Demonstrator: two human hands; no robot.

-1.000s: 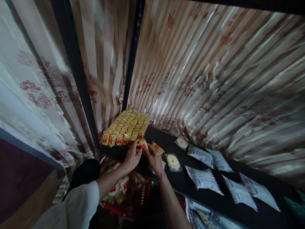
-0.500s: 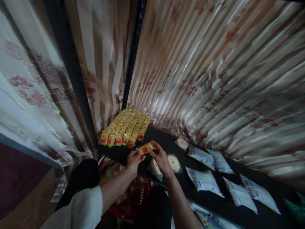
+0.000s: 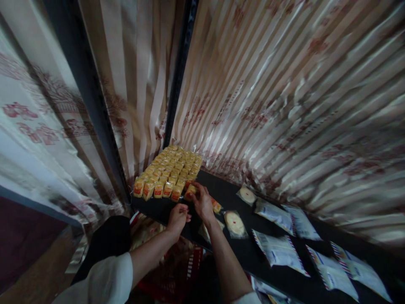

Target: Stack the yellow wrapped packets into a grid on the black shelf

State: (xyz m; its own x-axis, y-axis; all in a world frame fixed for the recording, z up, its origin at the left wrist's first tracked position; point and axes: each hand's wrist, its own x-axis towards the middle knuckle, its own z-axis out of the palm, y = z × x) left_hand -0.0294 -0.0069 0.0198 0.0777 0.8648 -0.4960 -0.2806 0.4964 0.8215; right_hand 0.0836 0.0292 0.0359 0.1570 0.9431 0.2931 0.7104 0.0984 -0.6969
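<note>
A block of small yellow wrapped cakes (image 3: 169,171) with red labels stands in rows at the left end of a black shelf (image 3: 240,249). My right hand (image 3: 201,201) reaches to the block's front right corner, fingers closed on one yellow packet (image 3: 190,191) set against the row. My left hand (image 3: 178,216) hovers just below at the shelf's front edge, fingers curled, nothing visible in it. Another yellow packet (image 3: 216,206) lies on the shelf right of my right hand.
Round pale cakes in clear bags (image 3: 234,222) and white pouches with striped edges (image 3: 279,251) lie along the shelf to the right. Striped curtains hang behind. A red bag of more packets (image 3: 164,261) sits below the shelf. A dark metal post (image 3: 177,84) rises behind the block.
Half a second ago both hands held one yellow packet above the shelf. Now my right hand has carried it to the block's front right corner and my left hand has let go.
</note>
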